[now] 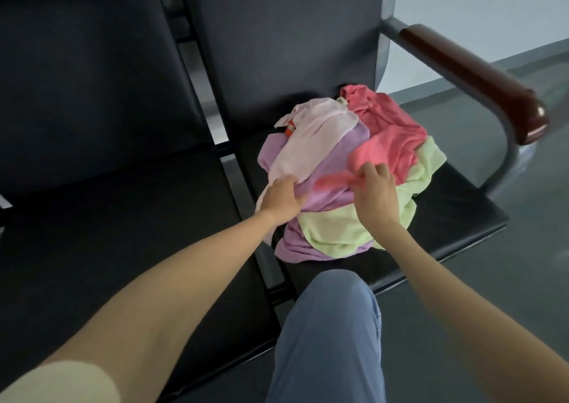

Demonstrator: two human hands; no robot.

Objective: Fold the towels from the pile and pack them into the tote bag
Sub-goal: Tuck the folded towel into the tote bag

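Note:
A loose pile of towels lies on the right-hand black seat [455, 217]. A pale pink towel [311, 137] drapes over a lilac towel [332, 168]; a coral red towel [388, 131] sits at the back right, and a light green towel [332, 227] shows at the front and right. My left hand [281, 200] grips the near end of the pale pink towel. My right hand [377, 193] pinches a blurred corner of the coral red towel. No tote bag is in view.
The pile's seat has a dark wooden armrest [474, 76] on a grey metal frame at the right. A second black seat [123, 233] adjoins on the left. My knee in blue trousers [332, 325] is at the seat's front edge. Grey floor lies to the right.

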